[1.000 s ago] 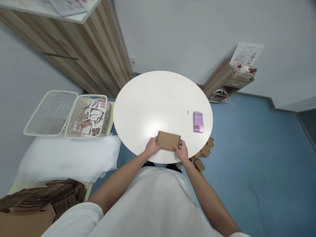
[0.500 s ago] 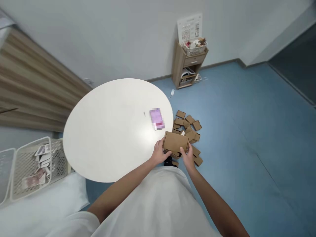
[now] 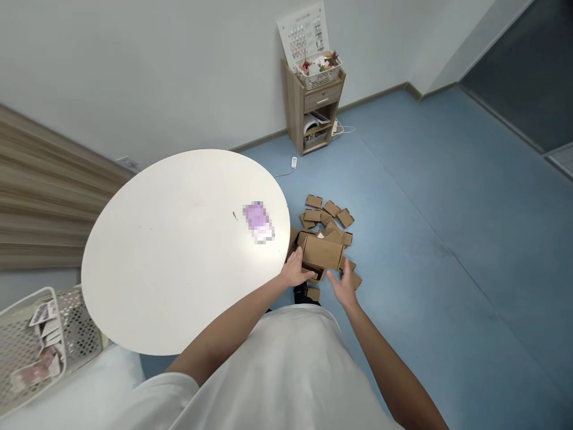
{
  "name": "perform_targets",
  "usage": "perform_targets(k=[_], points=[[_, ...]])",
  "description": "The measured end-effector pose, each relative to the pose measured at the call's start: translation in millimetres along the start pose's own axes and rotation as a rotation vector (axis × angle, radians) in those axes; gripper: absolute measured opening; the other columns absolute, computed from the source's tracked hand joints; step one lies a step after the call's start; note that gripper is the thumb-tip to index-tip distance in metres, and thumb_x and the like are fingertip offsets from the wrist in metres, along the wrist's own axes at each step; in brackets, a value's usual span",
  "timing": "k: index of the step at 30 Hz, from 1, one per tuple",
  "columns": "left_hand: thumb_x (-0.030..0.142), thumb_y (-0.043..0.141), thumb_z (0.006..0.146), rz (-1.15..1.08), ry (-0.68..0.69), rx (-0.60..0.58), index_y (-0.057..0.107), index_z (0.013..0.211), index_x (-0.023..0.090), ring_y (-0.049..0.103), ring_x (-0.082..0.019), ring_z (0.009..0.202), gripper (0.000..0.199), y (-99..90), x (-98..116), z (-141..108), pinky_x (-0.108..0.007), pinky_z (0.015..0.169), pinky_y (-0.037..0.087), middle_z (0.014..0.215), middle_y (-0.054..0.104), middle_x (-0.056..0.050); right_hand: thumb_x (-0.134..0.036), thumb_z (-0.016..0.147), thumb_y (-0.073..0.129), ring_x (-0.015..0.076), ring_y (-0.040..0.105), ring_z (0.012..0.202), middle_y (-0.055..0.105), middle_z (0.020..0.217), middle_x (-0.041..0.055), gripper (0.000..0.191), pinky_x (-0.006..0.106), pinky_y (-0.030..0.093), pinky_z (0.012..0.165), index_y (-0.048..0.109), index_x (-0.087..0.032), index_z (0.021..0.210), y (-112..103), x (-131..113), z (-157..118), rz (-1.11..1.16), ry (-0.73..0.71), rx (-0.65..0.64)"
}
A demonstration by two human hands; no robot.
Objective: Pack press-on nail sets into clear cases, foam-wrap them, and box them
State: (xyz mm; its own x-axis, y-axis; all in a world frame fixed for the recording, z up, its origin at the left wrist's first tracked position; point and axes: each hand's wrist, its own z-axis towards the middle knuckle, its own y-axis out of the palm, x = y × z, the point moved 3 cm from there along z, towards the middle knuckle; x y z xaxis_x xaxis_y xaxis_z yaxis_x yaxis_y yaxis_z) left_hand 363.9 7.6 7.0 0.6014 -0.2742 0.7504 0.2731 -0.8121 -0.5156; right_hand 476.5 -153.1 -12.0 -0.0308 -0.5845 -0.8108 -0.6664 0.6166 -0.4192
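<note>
A brown cardboard box is between my two hands, over the pile of small cardboard boxes on the floor. Its lid looks closed. At its left end, my left hand has thumb and fingers spread; whether the fingertips still touch the cardboard is unclear. My right hand is open just off the near right corner, thumb and fingers apart, with a small gap to the box. Beneath it, a larger open carton is partly hidden by the box and the table edge.
On my left stands a white oval table with a blurred purple packet near its right edge. A white basket holds packets at lower left. By the wall is a wooden cabinet; a power strip lies on the floor.
Both hands held the box half a second ago; now the fingers have opened and the right hand has come away from it. The view has shifted to the right.
</note>
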Motion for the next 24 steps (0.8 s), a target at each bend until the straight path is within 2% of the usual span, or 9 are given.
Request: perform_targets(k=[3,6,11,14,17,20,24], points=[[0.045,0.062,0.062,-0.014,-0.066,-0.026,0.023,0.134,0.009,0.016,-0.031,0.131,0.089,-2.5,-5.3,-19.7,-0.042,0.105,0.020,0.142,0.021,-0.018,-0.050,0.068,0.057,0.0278,0.025,0.130,0.017,0.145,0.0082,0.090,0.045,0.029,0.101,0.011,-0.021,0.139,3.2,7.7,-12.9,-0.004,0.036,-0.046],[0.043,0.061,0.065,-0.066,-0.054,0.061,0.030,0.131,0.014,0.021,-0.029,0.130,0.078,-19.6,-14.9,-45.8,-0.041,0.105,0.021,0.140,0.028,-0.014,-0.047,0.069,0.057,0.0270,0.028,0.128,0.021,0.143,0.0088,0.086,0.046,0.032,0.099,0.011,-0.023,0.138,14.2,8.0,-24.0,0.029,-0.018,-0.070],[0.039,0.056,0.072,-0.087,-0.105,0.234,0.037,0.128,0.017,0.029,-0.025,0.128,0.063,-59.7,-44.5,-95.6,-0.040,0.105,0.024,0.137,0.036,-0.011,-0.043,0.074,0.053,0.0247,0.027,0.129,0.024,0.142,0.0090,0.077,0.045,0.032,0.099,0.013,-0.024,0.137,53.6,-23.8,-41.7,0.045,-0.183,-0.189],[0.040,0.057,0.071,-0.156,-0.135,0.386,0.044,0.123,0.018,0.036,-0.026,0.124,0.057,-81.4,-66.8,-137.2,-0.041,0.103,0.028,0.132,0.042,-0.010,-0.042,0.074,0.052,0.0253,0.034,0.125,0.030,0.139,0.0100,0.071,0.044,0.034,0.098,0.021,-0.024,0.135,89.3,-54.7,-59.8,0.025,-0.304,-0.312],[0.042,0.056,0.072,-0.248,-0.186,0.540,0.047,0.120,0.020,0.042,-0.026,0.119,0.054,-99.5,-95.6,-191.2,-0.040,0.099,0.033,0.129,0.047,-0.009,-0.041,0.074,0.053,0.0247,0.049,0.112,0.038,0.134,0.0126,0.065,0.043,0.040,0.091,0.027,-0.023,0.131,134.8,-83.7,-88.0,0.017,-0.407,-0.465],[0.042,0.056,0.073,-0.329,-0.249,0.677,0.049,0.119,0.020,0.045,-0.025,0.117,0.051,-114.4,-132.7,-253.0,-0.039,0.096,0.037,0.126,0.049,-0.009,-0.042,0.076,0.050,0.0222,0.059,0.095,0.048,0.124,0.0131,0.057,0.042,0.044,0.085,0.034,-0.023,0.127,187.6,-106.6,-127.4,-0.035,-0.461,-0.629],[0.039,0.054,0.075,-0.458,-0.352,0.844,0.049,0.117,0.019,0.053,-0.024,0.106,0.047,-125.0,-190.0,-335.7,-0.036,0.086,0.045,0.119,0.055,-0.011,-0.043,0.079,0.044,0.0197,0.062,0.083,0.055,0.114,0.0114,0.050,0.039,0.047,0.077,0.037,-0.023,0.125,257.9,-127.3,-191.7,-0.069,-0.514,-0.837]])
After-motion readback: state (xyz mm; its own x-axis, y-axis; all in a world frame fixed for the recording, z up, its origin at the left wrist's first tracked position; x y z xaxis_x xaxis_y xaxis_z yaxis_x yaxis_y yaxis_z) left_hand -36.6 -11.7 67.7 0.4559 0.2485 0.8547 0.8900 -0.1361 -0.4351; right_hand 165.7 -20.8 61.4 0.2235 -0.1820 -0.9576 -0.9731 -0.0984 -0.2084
